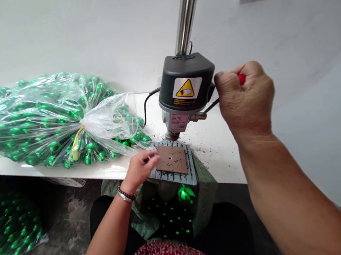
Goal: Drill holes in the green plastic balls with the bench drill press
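Note:
A dark grey drill press [185, 83] stands over a grooved metal base [190, 162]. On the base lies a brown square board [176, 159] with a small hole in it and dark specks around. My right hand [244, 95] is wrapped round the red-ended lever [242, 79] at the drill's right side. At the board's left edge is my left hand [142, 167], its fingers curled towards the thumb; whether anything is between them is too small to tell. A shiny green ball [186, 194] is below the base's front edge.
A clear bag of green balls [42, 120] lies on the white table [110, 168] at the left. Another bag of green balls [10, 225] is on the floor. An open sack [207, 188] with green balls hangs below the base. Dark shavings dot the tabletop.

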The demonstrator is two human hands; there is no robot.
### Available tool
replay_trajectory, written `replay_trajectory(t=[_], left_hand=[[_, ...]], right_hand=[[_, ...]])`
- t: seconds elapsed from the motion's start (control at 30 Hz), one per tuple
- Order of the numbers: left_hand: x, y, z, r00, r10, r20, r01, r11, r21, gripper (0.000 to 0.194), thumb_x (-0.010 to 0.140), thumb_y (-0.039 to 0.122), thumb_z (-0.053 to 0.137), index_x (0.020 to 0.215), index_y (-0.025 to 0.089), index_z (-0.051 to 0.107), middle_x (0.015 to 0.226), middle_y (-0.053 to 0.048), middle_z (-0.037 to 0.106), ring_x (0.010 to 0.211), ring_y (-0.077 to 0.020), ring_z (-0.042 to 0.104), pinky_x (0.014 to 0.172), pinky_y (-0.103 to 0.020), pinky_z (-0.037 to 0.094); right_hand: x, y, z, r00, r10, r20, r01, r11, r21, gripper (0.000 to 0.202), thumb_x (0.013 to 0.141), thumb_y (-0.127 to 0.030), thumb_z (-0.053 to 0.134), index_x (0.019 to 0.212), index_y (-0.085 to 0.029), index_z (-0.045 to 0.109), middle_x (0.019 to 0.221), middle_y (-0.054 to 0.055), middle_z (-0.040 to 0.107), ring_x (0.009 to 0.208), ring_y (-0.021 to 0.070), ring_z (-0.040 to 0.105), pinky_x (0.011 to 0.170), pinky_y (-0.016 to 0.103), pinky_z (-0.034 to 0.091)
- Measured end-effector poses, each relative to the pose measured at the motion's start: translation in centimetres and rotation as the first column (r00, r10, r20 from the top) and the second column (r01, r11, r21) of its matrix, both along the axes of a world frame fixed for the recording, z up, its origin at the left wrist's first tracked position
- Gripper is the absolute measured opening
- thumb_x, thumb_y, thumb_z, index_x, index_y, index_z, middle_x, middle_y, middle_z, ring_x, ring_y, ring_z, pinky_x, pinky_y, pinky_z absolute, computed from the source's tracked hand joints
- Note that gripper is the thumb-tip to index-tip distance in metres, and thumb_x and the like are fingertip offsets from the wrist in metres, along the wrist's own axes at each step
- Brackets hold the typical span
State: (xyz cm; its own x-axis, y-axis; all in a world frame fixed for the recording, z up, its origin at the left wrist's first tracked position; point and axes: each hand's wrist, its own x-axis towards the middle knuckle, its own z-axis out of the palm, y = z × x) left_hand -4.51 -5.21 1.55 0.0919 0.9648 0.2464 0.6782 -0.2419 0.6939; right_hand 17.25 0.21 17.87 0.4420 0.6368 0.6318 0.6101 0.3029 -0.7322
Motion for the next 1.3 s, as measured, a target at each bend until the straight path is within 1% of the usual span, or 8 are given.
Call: replay_trajectory(t=[0.13,0.23,0.43,0.57,0.67,0.83,1.1,1.3], left_hand=[[-2.4,3.3,2.3,0.824,0.385,-0.416,-0.369,0.921,0.121,0.032,0.092,0.016,0.045,0.107,0.016,0.074,0.117,-0.018,0.071,0.113,-0.0345,0.062,0.098,-0.050,0.046],[-3.4,6.2,2.8,0.709,0.298,-0.639,-0.389,0.921,-0.002,0.035,0.087,0.017,0.052,0.117,0.014,0.069,0.128,-0.021,0.066,0.119,-0.0410,0.058,0.097,-0.054,0.044],[-3.3,9.4,1.4,0.740,0.198,-0.643,-0.359,0.924,-0.130,0.048,0.086,0.040,0.061,0.131,0.021,0.060,0.119,-0.017,0.072,0.115,-0.0356,0.064,0.093,-0.043,0.048],[-3.4,7.1,1.7,0.847,0.265,-0.461,-0.328,0.943,-0.061,0.046,0.081,0.035,0.069,0.124,0.020,0.063,0.107,-0.014,0.075,0.105,-0.0316,0.068,0.091,-0.039,0.050],[-3.2,3.5,2.7,0.976,0.217,0.008,-0.215,0.968,-0.127,0.056,0.084,0.046,0.065,0.132,0.019,0.055,0.097,-0.010,0.072,0.087,-0.0248,0.070,0.078,-0.035,0.055],[-0.5,-0.4,2.3,0.809,-0.013,0.587,0.237,0.922,-0.306,0.057,0.094,0.045,0.045,0.147,0.024,0.041,0.089,-0.007,0.068,0.068,-0.0189,0.068,0.062,-0.034,0.057],[3.7,0.5,-1.8,0.977,-0.094,-0.189,0.086,0.995,-0.053,0.039,0.092,0.027,0.057,0.132,0.023,0.060,0.141,-0.015,0.050,0.122,-0.0293,0.060,0.108,-0.047,0.048],[3.0,0.2,-0.1,0.952,-0.108,-0.287,0.071,0.988,-0.137,0.043,0.095,0.030,0.052,0.136,0.019,0.055,0.135,-0.014,0.063,0.122,-0.0290,0.061,0.105,-0.044,0.049]], right_hand=[[-0.1,0.0,0.2,1.000,-0.010,-0.020,0.009,0.999,-0.037,0.023,0.082,-0.024,0.064,0.069,-0.015,0.048,0.058,-0.007,0.042,0.059,0.0037,0.035,0.062,0.023,0.031],[0.0,-0.1,0.2,1.000,0.005,-0.012,-0.005,1.000,-0.018,0.023,0.082,-0.024,0.063,0.069,-0.015,0.047,0.058,-0.007,0.041,0.059,0.0034,0.035,0.061,0.023,0.031],[0.1,0.1,-0.1,1.000,0.019,0.007,-0.020,1.000,0.020,0.024,0.083,-0.026,0.063,0.070,-0.015,0.047,0.059,-0.007,0.041,0.059,0.0031,0.034,0.060,0.021,0.030],[0.1,0.0,0.0,0.999,0.036,-0.017,-0.036,0.999,0.014,0.023,0.083,-0.024,0.063,0.070,-0.015,0.046,0.059,-0.008,0.040,0.059,0.0029,0.034,0.061,0.021,0.031],[0.0,-0.1,0.0,0.999,0.027,-0.023,-0.027,1.000,0.000,0.023,0.084,-0.022,0.062,0.070,-0.015,0.045,0.059,-0.008,0.040,0.059,0.0023,0.033,0.062,0.021,0.030],[-0.1,-0.1,0.0,0.999,0.031,-0.020,-0.030,0.999,0.026,0.024,0.085,-0.021,0.060,0.069,-0.015,0.042,0.059,-0.008,0.036,0.059,0.0018,0.031,0.062,0.021,0.029],[0.0,-0.3,0.2,0.998,0.054,-0.022,-0.055,0.998,-0.030,0.027,0.085,-0.024,0.063,0.071,-0.015,0.042,0.059,-0.009,0.037,0.059,0.0016,0.031,0.065,0.020,0.032],[0.7,0.2,-0.8,0.987,0.157,0.036,-0.160,0.982,0.098,0.027,0.089,-0.034,0.057,0.076,-0.015,0.043,0.061,-0.010,0.035,0.059,0.0006,0.029,0.069,0.019,0.036]])
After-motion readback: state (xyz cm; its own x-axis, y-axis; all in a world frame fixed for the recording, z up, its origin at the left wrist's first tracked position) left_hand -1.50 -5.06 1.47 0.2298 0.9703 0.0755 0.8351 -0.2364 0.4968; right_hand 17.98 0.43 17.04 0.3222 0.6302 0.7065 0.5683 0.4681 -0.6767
